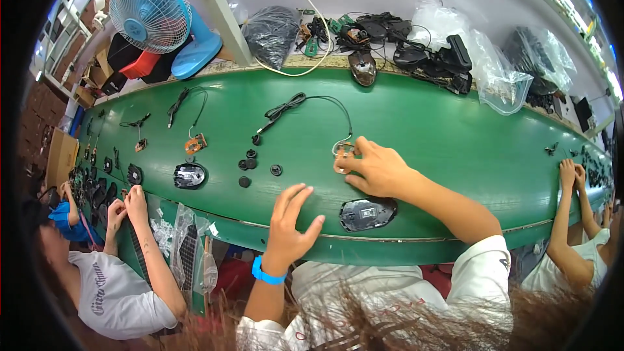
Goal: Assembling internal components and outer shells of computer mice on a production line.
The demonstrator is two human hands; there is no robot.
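My right hand (pixel 380 170) has its fingers closed on the right side of a small orange-brown circuit board (pixel 340 164), partly covering it. From the board a thin cable (pixel 341 105) runs up and left to a tied black bundle. My left hand (pixel 290 229), with a blue band on its wrist, is held open at the near edge, fingers spread and nothing in them. Between and below the hands lies a black computer mouse shell half (pixel 368 214), inner side up. Several small black scroll wheels (pixel 247 164) lie to the left of the board.
All this rests on a long green work surface (pixel 442 130). To the left are another mouse shell (pixel 189 175) and a cabled board (pixel 195 143). Behind are cables, plastic bags and a blue fan (pixel 151 13). Co-workers sit at the left (pixel 123 273) and right (pixel 572 240).
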